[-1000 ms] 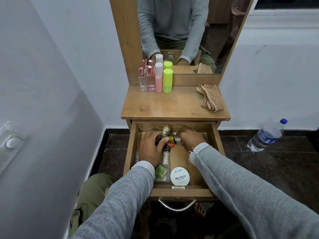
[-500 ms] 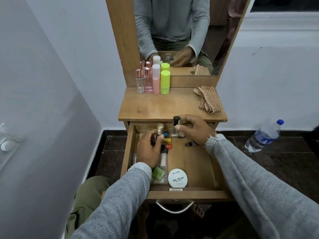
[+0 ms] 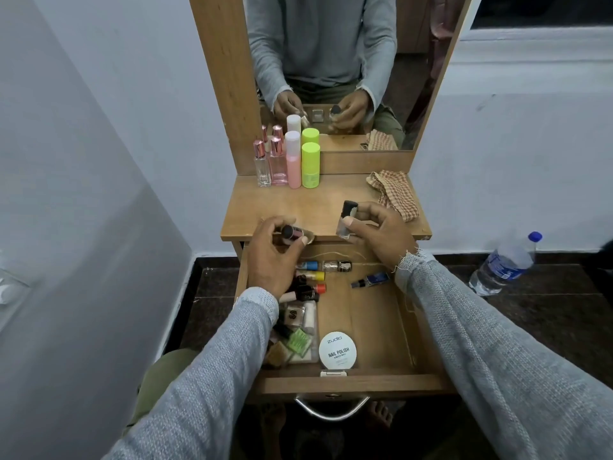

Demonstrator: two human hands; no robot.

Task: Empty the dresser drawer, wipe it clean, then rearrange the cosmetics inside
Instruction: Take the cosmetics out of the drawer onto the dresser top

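Right hand (image 3: 381, 234): grip clamped on a clear nail polish bottle (image 3: 345, 224) with a black cap, thumb on the front, fingers behind. Bottle upright, over the front edge of the counter (image 3: 315, 210); cannot tell if its base touches the wood.

Left hand (image 3: 272, 257): grip clamped on a dark-capped polish bottle (image 3: 293, 234), tilted, cap toward the camera, at the counter's front edge above the back of the open drawer (image 3: 381, 327).

Just below the left grip, in the drawer's back left: a cluster of small polish bottles lying on their sides, one with a blue cap (image 3: 310, 265), one yellow cap (image 3: 316, 276), one orange cap (image 3: 320, 288), and a glittery gold bottle (image 3: 336, 266). Below the right wrist, apart from the cluster, a dark blue bottle (image 3: 373, 279) lies alone on the drawer floor.

Nearer the body, under the left sleeve: a clear tray (image 3: 306, 330) with mixed small items, among them a green packet (image 3: 298, 340). Beside it, a round white tin (image 3: 338, 350) labelled "nail polish", near the drawer front.

Beyond the grips, at the counter's back left against the mirror (image 3: 331, 61): two glass perfume bottles (image 3: 270, 164) with rose caps, a pink bottle (image 3: 293, 161) with white cap, a lime green bottle (image 3: 310, 166). Just beyond the right grip: a checked cloth (image 3: 394, 192), crumpled on the counter's right side.

Well off to the right, on the dark floor: a plastic water bottle (image 3: 504, 263), blue cap.
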